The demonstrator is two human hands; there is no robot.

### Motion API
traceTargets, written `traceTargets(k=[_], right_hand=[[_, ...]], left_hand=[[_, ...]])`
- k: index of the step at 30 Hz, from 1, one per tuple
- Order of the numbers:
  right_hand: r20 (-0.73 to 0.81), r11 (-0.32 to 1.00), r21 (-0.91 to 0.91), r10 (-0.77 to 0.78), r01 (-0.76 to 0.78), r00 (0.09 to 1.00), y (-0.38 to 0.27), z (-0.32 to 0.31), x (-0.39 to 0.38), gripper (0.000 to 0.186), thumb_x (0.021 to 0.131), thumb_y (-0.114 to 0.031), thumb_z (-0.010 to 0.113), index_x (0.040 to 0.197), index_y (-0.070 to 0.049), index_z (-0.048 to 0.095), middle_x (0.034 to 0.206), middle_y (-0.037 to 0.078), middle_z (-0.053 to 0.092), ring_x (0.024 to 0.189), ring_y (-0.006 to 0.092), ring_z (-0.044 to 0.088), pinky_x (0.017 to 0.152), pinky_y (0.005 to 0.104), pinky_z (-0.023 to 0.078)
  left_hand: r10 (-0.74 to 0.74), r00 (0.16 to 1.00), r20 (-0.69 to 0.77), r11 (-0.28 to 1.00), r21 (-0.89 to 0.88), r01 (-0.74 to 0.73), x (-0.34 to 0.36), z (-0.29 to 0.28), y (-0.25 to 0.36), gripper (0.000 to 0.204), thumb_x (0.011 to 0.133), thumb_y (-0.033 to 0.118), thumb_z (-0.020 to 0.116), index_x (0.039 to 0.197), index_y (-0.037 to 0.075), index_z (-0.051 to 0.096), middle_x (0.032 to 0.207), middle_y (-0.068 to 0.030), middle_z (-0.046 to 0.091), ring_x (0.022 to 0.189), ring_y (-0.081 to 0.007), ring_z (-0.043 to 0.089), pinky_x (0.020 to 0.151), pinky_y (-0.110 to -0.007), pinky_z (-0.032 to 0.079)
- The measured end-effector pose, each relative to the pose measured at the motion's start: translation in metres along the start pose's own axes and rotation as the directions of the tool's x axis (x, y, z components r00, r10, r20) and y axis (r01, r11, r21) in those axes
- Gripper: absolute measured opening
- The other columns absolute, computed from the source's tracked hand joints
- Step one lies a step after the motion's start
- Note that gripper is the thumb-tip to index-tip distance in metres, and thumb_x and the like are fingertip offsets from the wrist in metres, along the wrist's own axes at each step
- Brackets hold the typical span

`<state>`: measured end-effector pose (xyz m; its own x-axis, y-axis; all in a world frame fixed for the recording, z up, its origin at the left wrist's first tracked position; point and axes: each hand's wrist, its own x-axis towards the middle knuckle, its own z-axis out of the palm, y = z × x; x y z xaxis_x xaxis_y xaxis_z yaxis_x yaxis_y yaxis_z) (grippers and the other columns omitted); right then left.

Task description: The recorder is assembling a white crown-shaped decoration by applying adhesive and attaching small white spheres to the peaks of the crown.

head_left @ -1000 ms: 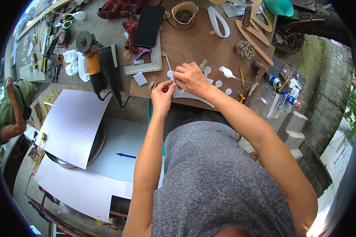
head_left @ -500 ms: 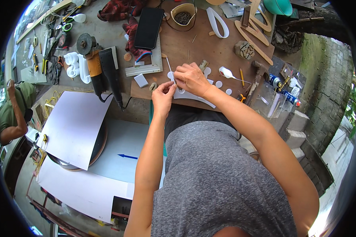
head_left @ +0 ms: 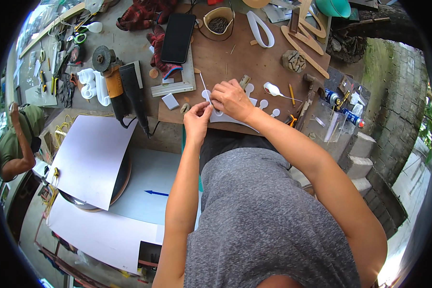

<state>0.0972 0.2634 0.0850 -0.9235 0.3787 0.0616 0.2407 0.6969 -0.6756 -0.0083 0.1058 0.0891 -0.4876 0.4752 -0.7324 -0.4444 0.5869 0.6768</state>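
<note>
To the right of a black phone (head_left: 178,38) and nearer the person, a thin white strip (head_left: 203,83) points away, long axis leaning slightly left, its near end pinched in the left hand's (head_left: 197,120) and right hand's (head_left: 233,101) closed fingers.

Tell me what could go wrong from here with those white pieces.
The thin white strip is held low between the left hand and right hand, its upper end sticking out, so it might bend or slip.

The curved white piece lies at the near edge of the brown board; a forearm could nudge it off.

The small white bottle lies on its side and might drip, though its contents can't be seen.
</note>
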Motion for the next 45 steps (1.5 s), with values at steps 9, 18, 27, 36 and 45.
traceTargets(k=[9,18,27,36,45], right_hand=[[0.014,0.997,-0.057,-0.05,0.051,0.999,0.0026,-0.0003,0.0025,0.012,0.085,-0.022,0.074,0.093,-0.015,0.07,0.092,0.001,0.064,0.093,0.021,0.063,0.087,0.0416,0.043],[0.013,0.999,-0.011,-0.037,0.037,0.999,0.0065,0.0027,0.0023,0.014,0.086,-0.021,0.074,0.096,-0.014,0.067,0.094,0.001,0.063,0.095,0.0211,0.064,0.086,0.0411,0.043],[0.012,0.999,0.027,-0.018,0.018,1.0,0.0028,0.0015,-0.0029,0.015,0.087,-0.019,0.073,0.097,-0.01,0.067,0.095,0.005,0.064,0.094,0.0236,0.065,0.088,0.0406,0.045],[-0.009,0.999,-0.011,-0.043,0.043,0.999,0.0022,0.0027,-0.004,0.014,0.088,-0.021,0.073,0.097,-0.011,0.067,0.091,0.004,0.064,0.093,0.0225,0.066,0.09,0.0406,0.045],[-0.043,0.999,-0.04,-0.038,0.036,0.998,0.0016,0.0075,-0.005,0.014,0.088,-0.022,0.073,0.095,-0.013,0.065,0.09,0.002,0.064,0.091,0.0217,0.066,0.089,0.0412,0.045]], left_hand=[[0.02,1.0,-0.018,0.998,-0.051,-0.021,-0.0012,0.0034,0.0039,0.027,0.095,0.011,0.078,0.118,-0.003,0.074,0.095,-0.0013,0.073,0.083,-0.0059,0.064,0.072,-0.021,0.05],[0.035,0.999,-0.015,0.998,-0.049,-0.036,-0.0014,0.0031,0.0037,0.029,0.095,0.012,0.079,0.118,-0.003,0.074,0.095,-0.0012,0.073,0.083,-0.006,0.063,0.073,-0.022,0.051],[0.032,0.999,-0.024,0.999,-0.035,-0.032,-0.0017,0.0031,0.0022,0.029,0.094,0.013,0.079,0.118,-0.003,0.075,0.094,-0.001,0.073,0.083,-0.0062,0.063,0.075,-0.021,0.051],[0.037,0.999,-0.013,0.998,-0.044,-0.037,-0.0014,0.0024,0.0036,0.028,0.095,0.012,0.079,0.118,-0.004,0.075,0.095,-0.002,0.073,0.085,-0.0069,0.064,0.077,-0.022,0.052],[0.043,0.999,-0.005,0.999,-0.027,-0.043,-0.0015,0.0021,0.0031,0.028,0.095,0.012,0.078,0.118,-0.004,0.075,0.097,-0.0034,0.074,0.086,-0.008,0.065,0.078,-0.024,0.052]])
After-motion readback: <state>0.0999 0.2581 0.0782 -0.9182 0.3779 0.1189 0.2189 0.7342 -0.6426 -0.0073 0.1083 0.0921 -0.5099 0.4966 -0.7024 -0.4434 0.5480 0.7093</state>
